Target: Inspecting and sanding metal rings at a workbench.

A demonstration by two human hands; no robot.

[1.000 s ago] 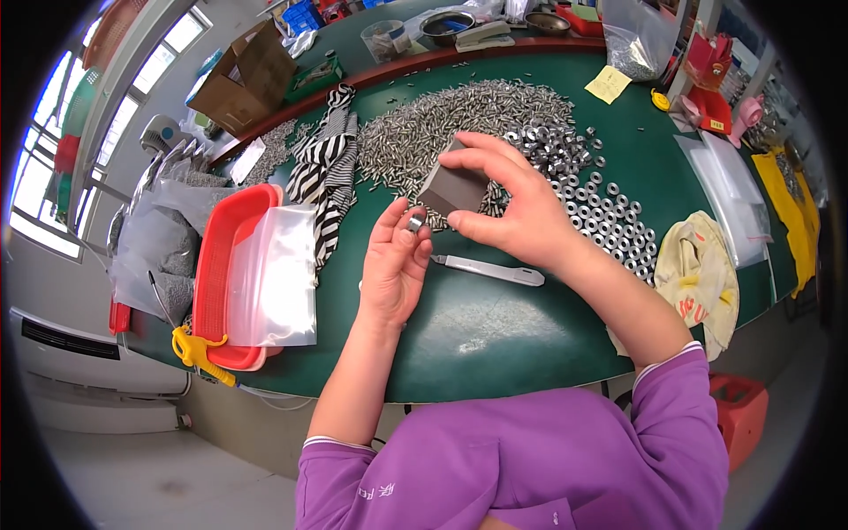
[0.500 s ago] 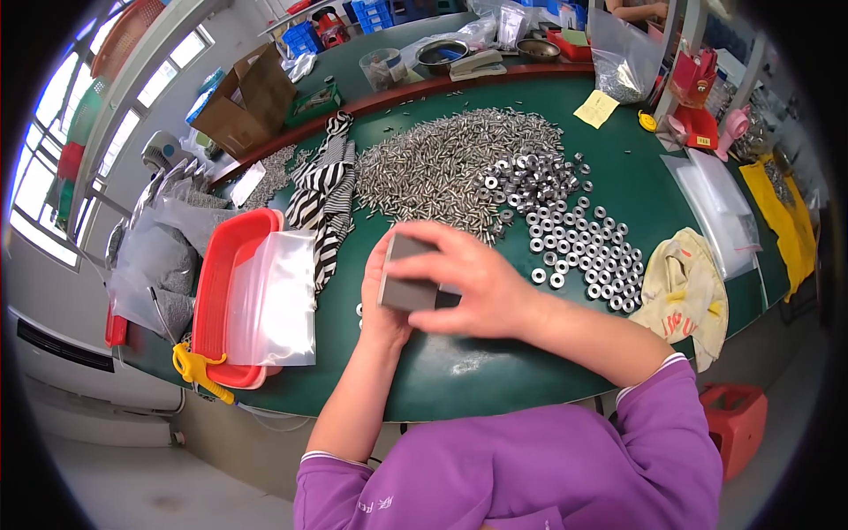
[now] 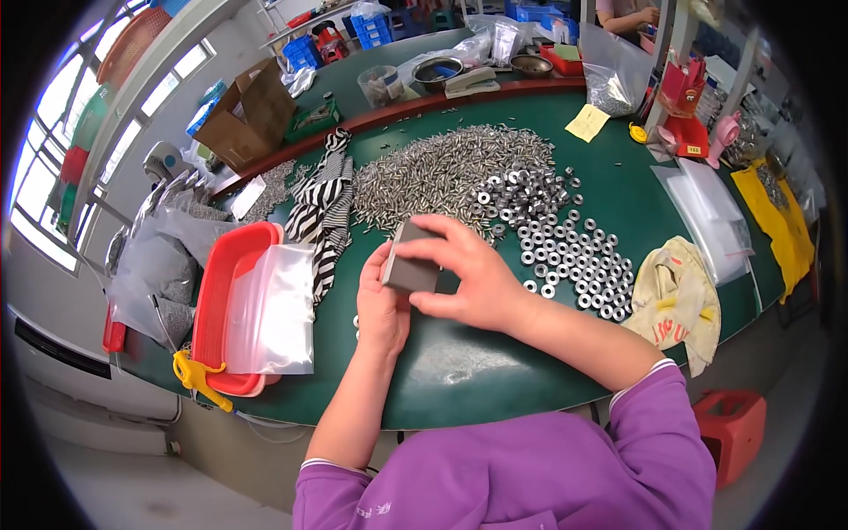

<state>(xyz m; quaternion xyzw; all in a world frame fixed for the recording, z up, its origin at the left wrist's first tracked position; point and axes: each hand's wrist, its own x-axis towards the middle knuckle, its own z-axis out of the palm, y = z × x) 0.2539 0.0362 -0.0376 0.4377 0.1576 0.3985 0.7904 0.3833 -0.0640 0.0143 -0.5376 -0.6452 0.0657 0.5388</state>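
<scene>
A grey rectangular block [image 3: 409,275] is held over the near middle of the green table [image 3: 459,353]. My left hand [image 3: 382,309] is wrapped round its left side and underside, with some fingers hidden behind it. From the right, my right hand [image 3: 481,278] lays bent fingers across the block, its thumb near the lower edge. Beyond both hands spreads a big heap of small metal pins [image 3: 450,168]. Thick metal rings [image 3: 579,261] lie to the right, heaped at the back and flat in loose rows nearer me. A few more rings are partly hidden by my left wrist.
Left of my hands stand a red tray [image 3: 209,309] with clear plastic bags [image 3: 287,309] and a yellow air gun [image 3: 196,375]. Striped cloth [image 3: 322,208] lies behind them. At right are a cream glove [image 3: 676,296] and plastic sheets [image 3: 711,212]. Another person's hand [image 3: 649,16] shows far right.
The view has shifted slightly. The block stays between both hands, and my right fingers have moved a little on it, leaving more of its face in sight.
</scene>
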